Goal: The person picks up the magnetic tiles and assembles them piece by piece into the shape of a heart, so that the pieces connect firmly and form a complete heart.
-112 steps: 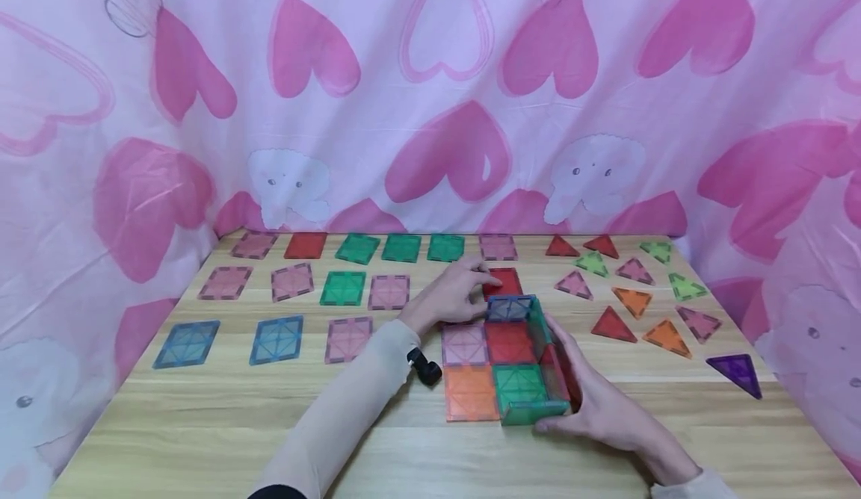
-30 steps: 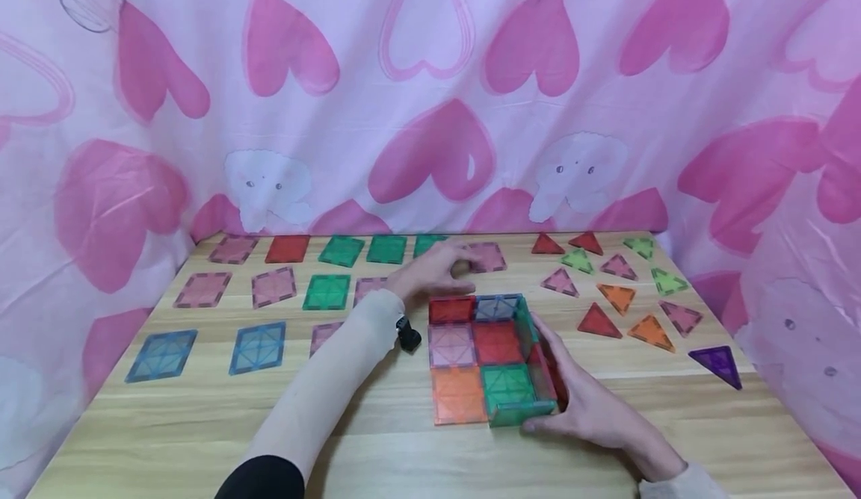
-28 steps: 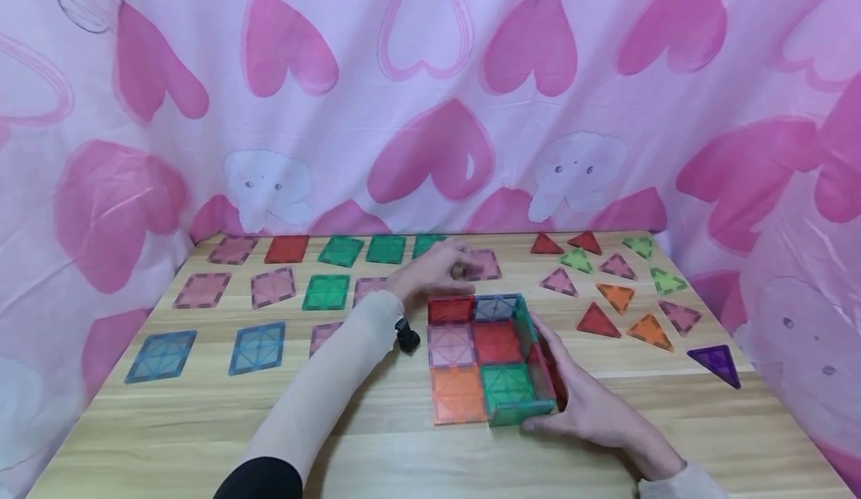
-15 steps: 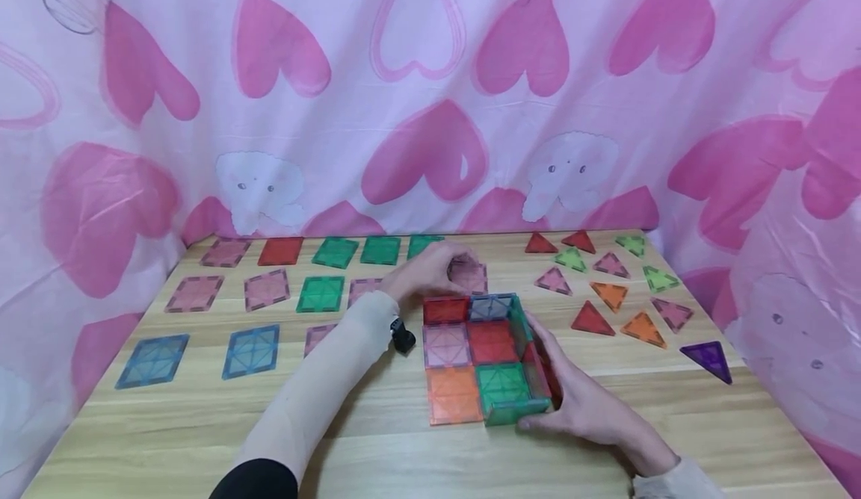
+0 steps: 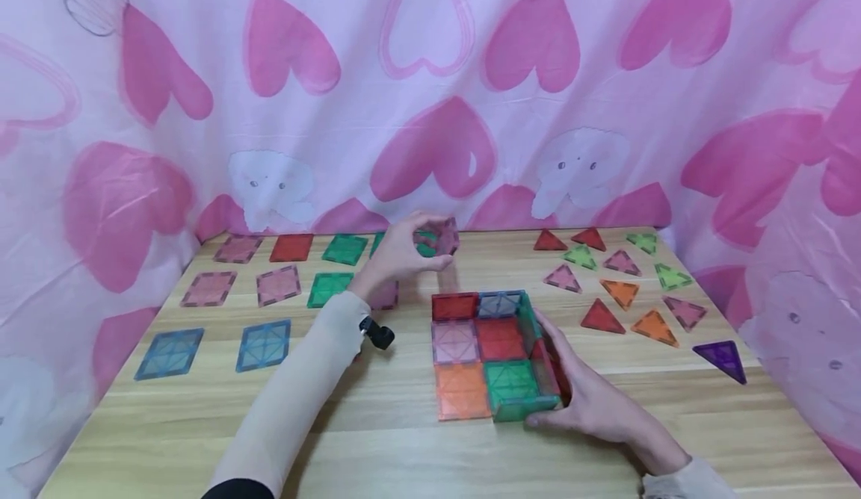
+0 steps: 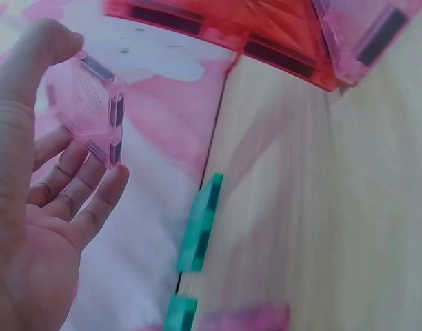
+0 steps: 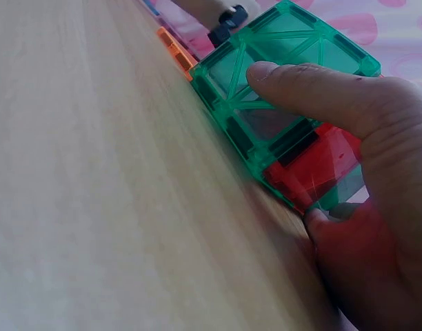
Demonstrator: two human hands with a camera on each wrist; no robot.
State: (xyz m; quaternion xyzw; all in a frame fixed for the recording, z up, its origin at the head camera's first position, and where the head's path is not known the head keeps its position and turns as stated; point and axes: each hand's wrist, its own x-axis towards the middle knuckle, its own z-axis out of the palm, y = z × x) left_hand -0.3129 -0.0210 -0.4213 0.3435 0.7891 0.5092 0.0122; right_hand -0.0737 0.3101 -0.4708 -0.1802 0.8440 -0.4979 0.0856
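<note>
My left hand pinches a pink square magnetic tile between thumb and fingers, raised off the table behind a half-walled box. The left wrist view shows that tile held upright by its edges. The box's floor is made of pink, red, orange and green square tiles. Upright along its back stand a red tile and a blue tile; green and red tiles form the right side. My right hand grips the box's right front corner, its thumb on the green front tile.
Square tiles lie in rows at the left, among them a blue tile and a red tile. Several triangles are spread at the right, including a purple triangle. A pink heart-print curtain hangs behind the wooden table.
The red tile was stood up at the box's back left. My left hand then took the pink tile from the back row and lifted it. My right hand stays at the box.
</note>
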